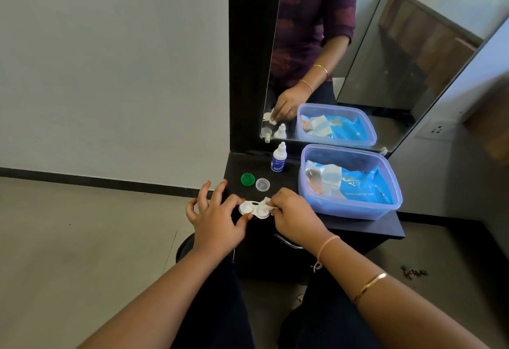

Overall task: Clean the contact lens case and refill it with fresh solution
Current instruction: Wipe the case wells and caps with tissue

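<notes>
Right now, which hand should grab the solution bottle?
Probably right hand: it is nearer the solution bottle, though it must drop the tissue. Left hand holds the lens case.

Nothing here can be read with certainty. The small white dropper bottle with a blue label [278, 160], just left of the translucent blue plastic tub [352, 208], carries white print too small to make out. Inside that tub, a bright blue packet [366, 183] bears one line of white lettering, blurred beyond reading.
</notes>
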